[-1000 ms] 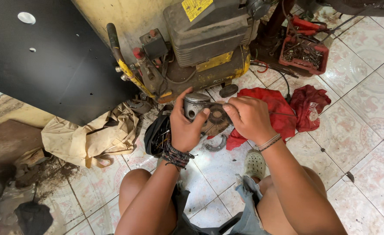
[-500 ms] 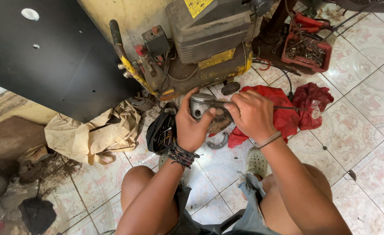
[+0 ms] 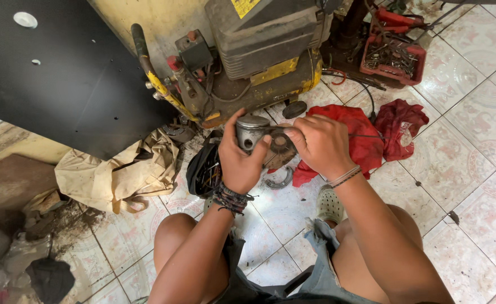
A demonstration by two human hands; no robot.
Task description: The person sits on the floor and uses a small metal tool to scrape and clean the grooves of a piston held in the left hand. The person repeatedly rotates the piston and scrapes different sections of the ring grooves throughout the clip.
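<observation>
dull grey metal piston between left hand and right hand

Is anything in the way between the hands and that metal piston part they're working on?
Nothing visible is in the way. The left hand already grips the grey metal piston, and the right hand touches the dark round part joined to it. The red rag lies on the floor below.

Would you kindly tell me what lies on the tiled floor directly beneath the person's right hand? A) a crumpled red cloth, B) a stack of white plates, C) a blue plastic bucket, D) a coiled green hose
A: a crumpled red cloth lies on the pale tiled floor under the right hand, while the left hand grips the round grey metal piston.
</observation>
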